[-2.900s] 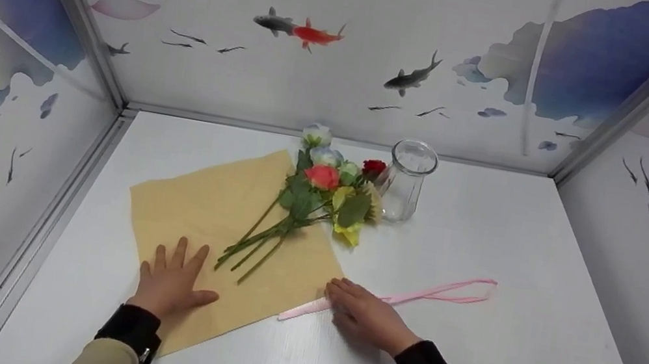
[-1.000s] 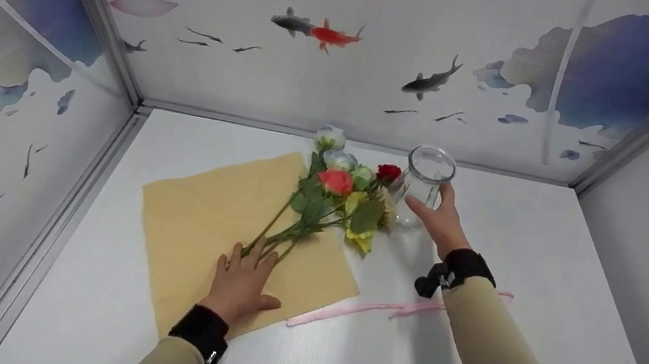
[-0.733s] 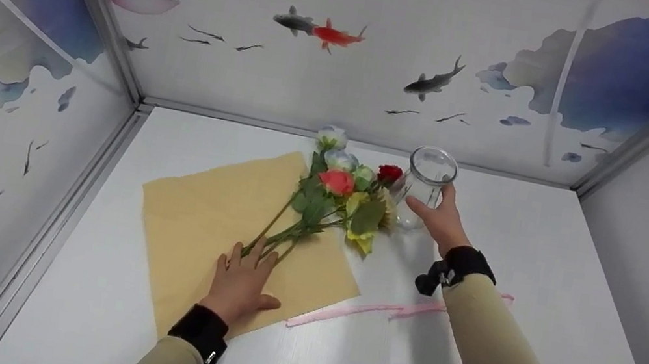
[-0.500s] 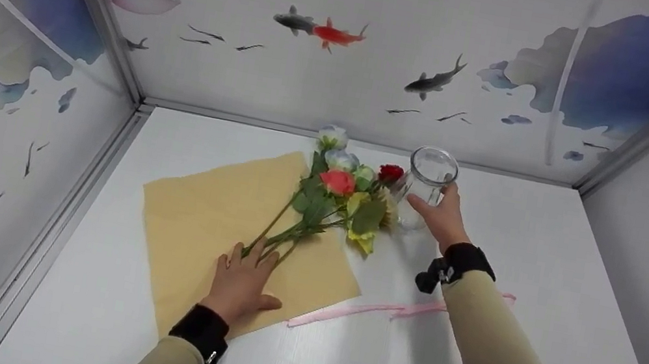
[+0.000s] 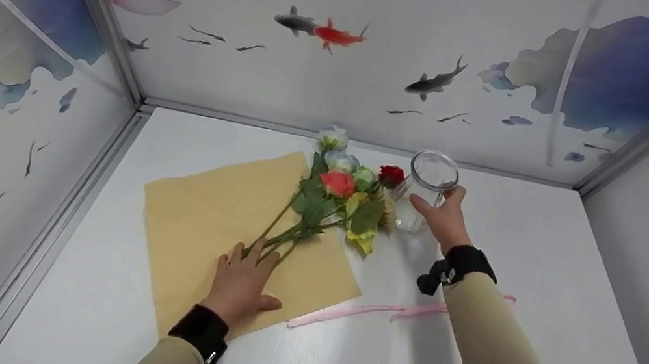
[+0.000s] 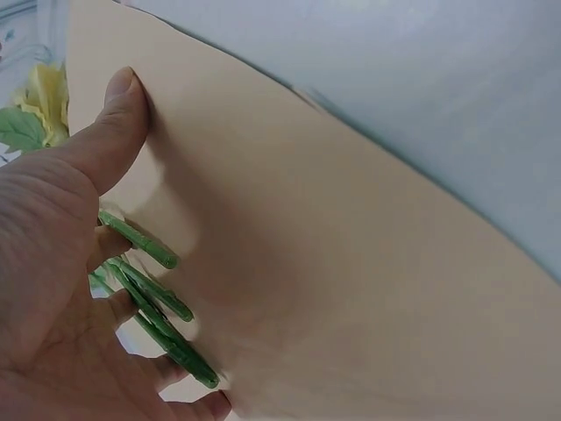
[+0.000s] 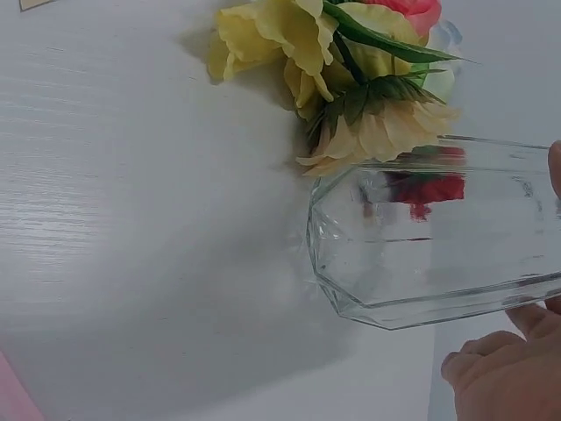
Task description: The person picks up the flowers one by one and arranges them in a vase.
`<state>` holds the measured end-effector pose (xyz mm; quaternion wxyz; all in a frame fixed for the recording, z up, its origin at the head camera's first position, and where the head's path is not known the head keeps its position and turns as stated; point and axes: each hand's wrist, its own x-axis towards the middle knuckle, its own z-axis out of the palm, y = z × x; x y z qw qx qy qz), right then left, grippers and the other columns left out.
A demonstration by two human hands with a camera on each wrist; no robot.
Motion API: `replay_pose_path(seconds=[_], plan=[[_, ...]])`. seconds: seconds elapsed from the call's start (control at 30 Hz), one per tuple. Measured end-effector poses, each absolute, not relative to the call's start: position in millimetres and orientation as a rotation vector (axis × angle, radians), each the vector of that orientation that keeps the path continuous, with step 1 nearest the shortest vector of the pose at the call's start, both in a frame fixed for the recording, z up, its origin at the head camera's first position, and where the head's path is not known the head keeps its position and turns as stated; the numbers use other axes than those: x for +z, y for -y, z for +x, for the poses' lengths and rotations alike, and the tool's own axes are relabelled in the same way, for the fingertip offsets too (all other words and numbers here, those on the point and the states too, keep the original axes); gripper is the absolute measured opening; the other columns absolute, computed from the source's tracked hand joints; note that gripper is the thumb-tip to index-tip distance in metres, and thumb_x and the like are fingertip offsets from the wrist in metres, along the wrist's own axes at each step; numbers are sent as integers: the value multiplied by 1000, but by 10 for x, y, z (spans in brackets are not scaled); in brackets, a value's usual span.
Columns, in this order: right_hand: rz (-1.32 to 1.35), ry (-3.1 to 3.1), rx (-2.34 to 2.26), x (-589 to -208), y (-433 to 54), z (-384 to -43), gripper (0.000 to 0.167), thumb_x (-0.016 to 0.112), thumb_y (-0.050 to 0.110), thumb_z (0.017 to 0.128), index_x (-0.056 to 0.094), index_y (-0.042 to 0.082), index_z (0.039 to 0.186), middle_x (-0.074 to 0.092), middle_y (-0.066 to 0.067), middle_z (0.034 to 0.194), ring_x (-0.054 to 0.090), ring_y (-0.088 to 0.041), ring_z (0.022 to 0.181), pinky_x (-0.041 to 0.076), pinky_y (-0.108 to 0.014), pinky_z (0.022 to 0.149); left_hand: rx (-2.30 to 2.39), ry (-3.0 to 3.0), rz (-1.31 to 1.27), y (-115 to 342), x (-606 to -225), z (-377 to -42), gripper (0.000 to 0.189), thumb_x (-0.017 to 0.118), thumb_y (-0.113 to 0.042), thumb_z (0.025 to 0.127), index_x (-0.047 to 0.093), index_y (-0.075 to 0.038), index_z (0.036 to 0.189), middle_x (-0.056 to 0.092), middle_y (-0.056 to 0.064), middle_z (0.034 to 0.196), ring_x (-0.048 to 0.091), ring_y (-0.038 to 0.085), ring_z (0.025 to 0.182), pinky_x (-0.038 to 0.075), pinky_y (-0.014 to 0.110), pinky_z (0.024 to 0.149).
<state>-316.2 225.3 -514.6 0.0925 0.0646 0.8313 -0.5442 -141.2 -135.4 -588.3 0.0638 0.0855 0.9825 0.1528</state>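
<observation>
My left hand (image 5: 240,293) lies spread on a sheet of tan wrapping paper (image 5: 208,209), its fingertips over the lower stems of a bunch of flowers. In the left wrist view the green stem ends (image 6: 180,355) stick out past the fingers. Coral, red, pale blue, white and yellow blooms (image 5: 337,183) point away from me, partly off the paper. My right hand (image 5: 448,222) grips a clear glass vase (image 7: 386,254) beside them, thumb on the near side and fingers on the far right side. The vase overlaps the red bloom in the right wrist view.
A pink ribbon (image 5: 342,312) runs along the paper's lower right edge and passes behind the right forearm. The white tabletop (image 5: 562,261) is enclosed by printed panels (image 5: 345,100) at the back and both sides.
My right hand has left the pink ribbon and taken hold of the glass vase. The left hand has slid right across the paper onto the stems. The vase has barely shifted in the last half second.
</observation>
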Motion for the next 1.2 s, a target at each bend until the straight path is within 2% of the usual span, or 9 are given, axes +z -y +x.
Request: replay_pose_path(seconds=[0.13, 0.37, 0.43, 0.57, 0.73, 1.2], plan=[[191, -2477, -1626, -5150, -2250, -3155, 105, 73, 41, 95, -4, 13, 161, 6, -22, 168, 12, -37, 156, 18, -53, 123, 453, -2957, 255, 1357, -5892, -1412, 93, 84, -56, 78, 48, -15, 152, 32, 20, 163, 30, 56, 143, 28, 73, 108], [198, -2587, -1445, -5138, -2271, -3092, 94, 73, 47, 92, 21, 9, 161, 18, -28, 159, 27, -41, 148, 27, -56, 119, 449, -2954, 254, 1350, -5890, -1410, 92, 83, -56, 78, 48, -14, 152, 32, 20, 163, 29, 56, 144, 28, 72, 109], [179, -2613, -1437, -5152, -2283, -3085, 93, 74, 46, 92, 23, 6, 159, 23, -26, 161, 28, -40, 149, 27, -55, 120, 450, -2951, 251, 1350, -5887, -1406, 92, 83, -56, 79, 48, -14, 153, 32, 20, 163, 29, 56, 144, 27, 72, 109], [125, -2652, -1443, -5199, -2320, -3068, 95, 76, 43, 91, 22, -1, 155, 30, -24, 161, 29, -39, 151, 28, -51, 120, 455, -2948, 244, 1347, -5876, -1392, 92, 83, -55, 79, 47, -14, 153, 32, 21, 163, 28, 56, 145, 26, 72, 110], [95, -2705, -1413, -5247, -2388, -2984, 89, 77, 41, 90, 25, 0, 150, 39, -27, 155, 37, -41, 145, 32, -53, 117, 460, -2949, 240, 1347, -5878, -1387, 91, 83, -55, 80, 47, -14, 153, 33, 21, 162, 28, 56, 145, 26, 72, 110], [12, -2809, -1276, -5302, -2630, -2668, 83, 78, 41, 89, 32, 0, 144, 49, -30, 146, 46, -45, 138, 37, -60, 112, 473, -2929, 234, 1342, -5845, -1394, 91, 83, -54, 80, 47, -14, 153, 30, 21, 163, 25, 56, 146, 23, 73, 111]])
